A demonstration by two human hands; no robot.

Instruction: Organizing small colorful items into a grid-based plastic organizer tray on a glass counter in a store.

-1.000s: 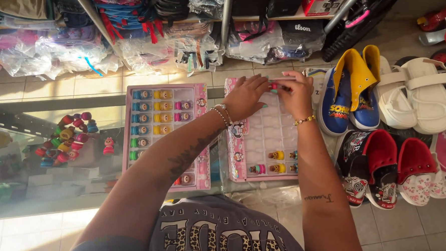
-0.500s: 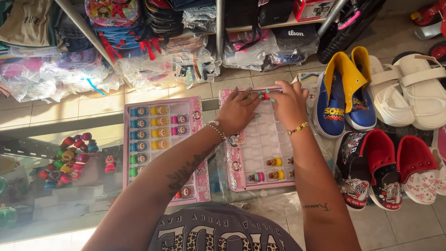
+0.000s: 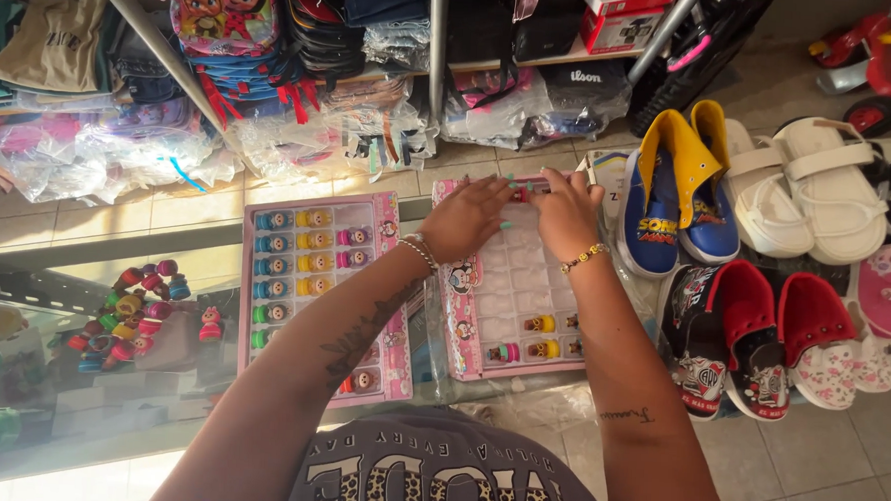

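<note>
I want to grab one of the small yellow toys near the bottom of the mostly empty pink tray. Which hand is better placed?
Probably the right hand. Both hands sit at the pink tray's top edge, but the yellow toys lie just beside the right forearm, while the left hand would need to cross over.

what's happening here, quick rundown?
A person stands at a glass counter in a shop, both hands at the far edge of a pink tray of small toy figures. The left hand and right hand pinch a small piece there. This tray is mostly empty, with a few figures near its front. A second pink tray beside it is nearly full. Children's shoes lie to the right.
</note>
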